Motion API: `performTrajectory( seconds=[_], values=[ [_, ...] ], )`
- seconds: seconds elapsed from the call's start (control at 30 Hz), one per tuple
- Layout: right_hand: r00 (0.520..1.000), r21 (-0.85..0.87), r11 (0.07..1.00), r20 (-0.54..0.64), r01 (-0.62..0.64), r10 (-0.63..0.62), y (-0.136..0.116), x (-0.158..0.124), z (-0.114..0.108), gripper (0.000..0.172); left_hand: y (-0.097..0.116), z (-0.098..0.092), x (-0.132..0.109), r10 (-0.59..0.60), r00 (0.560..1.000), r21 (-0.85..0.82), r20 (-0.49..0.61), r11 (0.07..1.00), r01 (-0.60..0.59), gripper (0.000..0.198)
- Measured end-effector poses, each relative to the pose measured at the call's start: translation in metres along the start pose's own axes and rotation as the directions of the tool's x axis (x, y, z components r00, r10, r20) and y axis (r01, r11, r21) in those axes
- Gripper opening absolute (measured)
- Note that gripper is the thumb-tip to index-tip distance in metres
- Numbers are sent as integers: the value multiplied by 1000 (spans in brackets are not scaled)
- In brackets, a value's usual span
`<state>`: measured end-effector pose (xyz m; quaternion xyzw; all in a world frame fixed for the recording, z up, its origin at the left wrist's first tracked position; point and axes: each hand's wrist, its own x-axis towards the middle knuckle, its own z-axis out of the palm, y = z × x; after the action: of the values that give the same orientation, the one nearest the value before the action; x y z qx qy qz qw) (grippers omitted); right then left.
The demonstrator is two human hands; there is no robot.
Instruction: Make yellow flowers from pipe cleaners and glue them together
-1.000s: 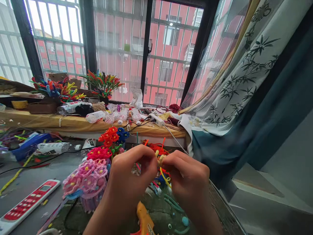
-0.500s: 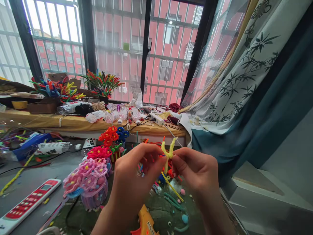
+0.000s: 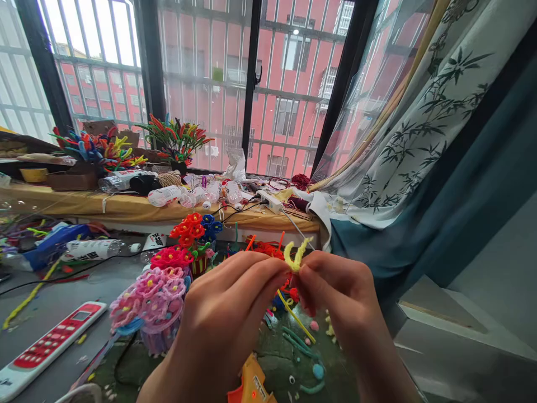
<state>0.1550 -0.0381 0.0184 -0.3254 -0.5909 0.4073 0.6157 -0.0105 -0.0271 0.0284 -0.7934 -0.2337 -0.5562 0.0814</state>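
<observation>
Between my two hands is a bent yellow pipe cleaner (image 3: 297, 258), two fuzzy ends of it sticking up in a V. My left hand (image 3: 229, 305) pinches it from the left, the back of the hand toward me and the fingertips partly hidden. From the right, my right hand (image 3: 342, 291) grips it with thumb and forefinger. Below them a straight yellow stem (image 3: 297, 318) lies on the dark green mat (image 3: 272, 350). An orange glue gun (image 3: 252, 382) rests near my left wrist.
Pink pipe-cleaner flowers (image 3: 153, 296) in a pot stand left of my hands, with red flowers (image 3: 188, 228) behind. A remote control (image 3: 50, 350) lies at the left. Teal pipe cleaners (image 3: 300, 342) and pompoms lie on the mat. Plastic bottles (image 3: 165, 196) line the sill.
My left hand has rolled over, its fingers closing in so its back now faces me. The yellow piece has shifted slightly right, and its lower end is now hidden by my fingers.
</observation>
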Motion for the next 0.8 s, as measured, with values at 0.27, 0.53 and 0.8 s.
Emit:
performTrajectory(
  seconds=[0.27, 0.53, 0.8],
  values=[
    [993, -259, 958, 32, 121, -117, -3, 1, 1, 32, 7, 1, 0, 50, 999, 43, 16, 998, -51, 17],
    [998, -163, 987, 61, 13, -3, -6, 4, -4, 15, 2, -6, 3, -36, 997, -81, 73, 996, 42, 26],
    [992, 0, 993, -54, -118, 118, 1, 5, -3, 25, -1, -4, 5, -166, 984, -126, 66, 977, 173, 22]
  ],
)
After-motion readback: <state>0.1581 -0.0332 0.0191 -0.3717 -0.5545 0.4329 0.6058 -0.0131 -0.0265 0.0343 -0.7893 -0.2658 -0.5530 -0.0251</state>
